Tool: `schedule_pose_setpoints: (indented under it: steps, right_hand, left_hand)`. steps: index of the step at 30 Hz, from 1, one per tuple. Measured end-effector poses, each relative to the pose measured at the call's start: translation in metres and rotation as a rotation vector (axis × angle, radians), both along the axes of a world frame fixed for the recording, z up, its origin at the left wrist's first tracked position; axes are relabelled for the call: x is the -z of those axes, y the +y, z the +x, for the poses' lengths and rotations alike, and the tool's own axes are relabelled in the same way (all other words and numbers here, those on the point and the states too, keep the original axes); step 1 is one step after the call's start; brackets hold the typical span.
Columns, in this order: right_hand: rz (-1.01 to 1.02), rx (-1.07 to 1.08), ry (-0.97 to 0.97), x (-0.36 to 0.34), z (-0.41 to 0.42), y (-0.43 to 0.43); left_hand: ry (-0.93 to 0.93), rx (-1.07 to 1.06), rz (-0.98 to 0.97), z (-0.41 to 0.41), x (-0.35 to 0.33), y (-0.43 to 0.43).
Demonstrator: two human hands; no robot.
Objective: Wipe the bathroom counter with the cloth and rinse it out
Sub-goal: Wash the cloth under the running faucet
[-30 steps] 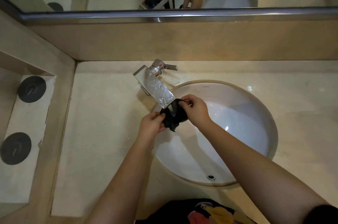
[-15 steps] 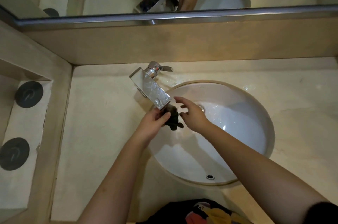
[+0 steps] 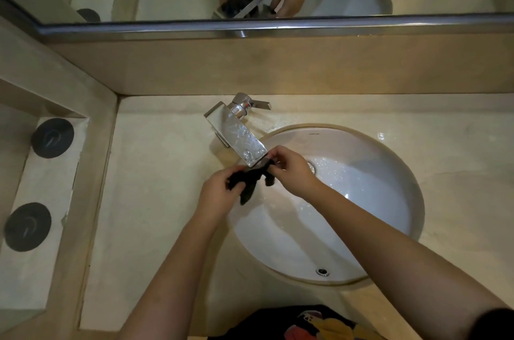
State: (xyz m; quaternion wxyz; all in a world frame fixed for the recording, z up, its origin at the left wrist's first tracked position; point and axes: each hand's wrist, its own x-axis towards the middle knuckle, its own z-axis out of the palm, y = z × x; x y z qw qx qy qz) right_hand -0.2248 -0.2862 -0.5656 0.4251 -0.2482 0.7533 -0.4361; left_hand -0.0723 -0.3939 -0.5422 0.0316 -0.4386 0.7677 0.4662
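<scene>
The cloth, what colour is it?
Black; the cloth shows best in the head view.

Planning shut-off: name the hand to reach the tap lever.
Right, probably: the right hand sits nearer the lever, which juts toward its side of the spout; the left hand grips the cloth farther away.

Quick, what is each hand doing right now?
Left hand: holding one end of the black cloth.
Right hand: pinching the cloth's other end, just under the faucet.
</scene>
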Motion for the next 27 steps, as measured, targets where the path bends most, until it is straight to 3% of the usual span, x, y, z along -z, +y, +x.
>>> schedule_pose_setpoints:
  steps: [2, 5, 7, 13, 19, 22, 27]
  right_hand:
    - [-0.046, 0.042, -0.062, -0.004, 0.005, 0.001]
    - [-0.060, -0.039, -0.006, -0.012, 0.013, 0.004]
    - [-0.027, -0.046, 0.068, -0.016, 0.019, 0.006]
    - [0.152, 0.023, 0.165, 0.002, 0.017, 0.009]
    - [0.123, -0.053, 0.193, 0.004, 0.017, 0.004]
    - [0.128, -0.084, 0.239, 0.004, 0.009, 0.008]
    - [0.102, -0.062, 0.141, -0.005, -0.005, 0.004]
  left_hand:
    - [0.023, 0.068, -0.022, -0.008, 0.002, 0.009]
    - [0.063, -0.067, 0.039, -0.014, 0.004, 0.019]
    - [0.079, -0.152, 0.073, -0.017, 0.005, 0.023]
    - [0.018, -0.098, 0.031, -0.028, -0.005, 0.027]
    - [0.038, -0.203, 0.135, -0.013, -0.001, 0.019]
    - [0.036, -0.247, 0.064, -0.001, 0.002, 0.013]
    - [0.030, -0.256, -0.003, 0.010, 0.003, 0.001]
